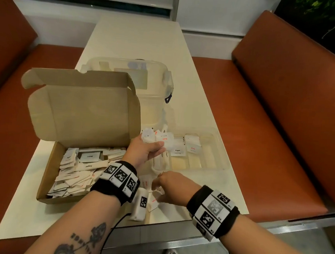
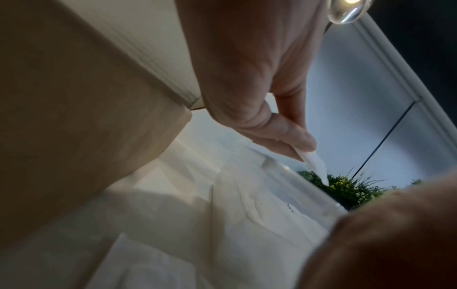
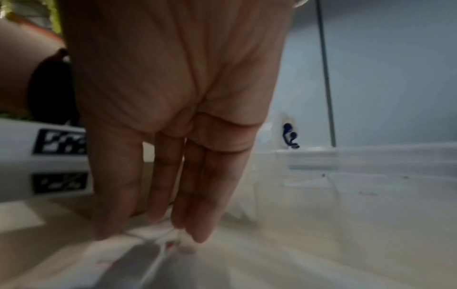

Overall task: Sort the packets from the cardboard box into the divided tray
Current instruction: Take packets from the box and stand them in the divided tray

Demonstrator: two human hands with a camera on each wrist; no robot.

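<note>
The open cardboard box [image 1: 47, 176] sits at the left, with several white packets [image 1: 76, 172] inside. To its right lies the clear divided tray [image 1: 212, 159], holding salt, pepper and sugar packets in its left compartments. My left hand [image 1: 157, 146] hovers at the tray's left end and grips a small bunch of white packets [image 1: 162, 139]. In the left wrist view, thumb and finger of that hand [image 2: 304, 150] pinch a white packet [image 2: 315, 163]. My right hand [image 1: 158, 187] reaches down to loose packets [image 1: 153, 202] on the table. Its straight fingers [image 3: 158, 195] touch a packet [image 3: 150, 233].
A clear plastic storage bin [image 1: 156, 82] stands behind the box and tray. The pale table [image 1: 139, 39] runs between two brown benches [image 1: 282, 115]. Its near edge lies just below the loose packets. The box lid [image 1: 80, 109] stands up beside my left hand.
</note>
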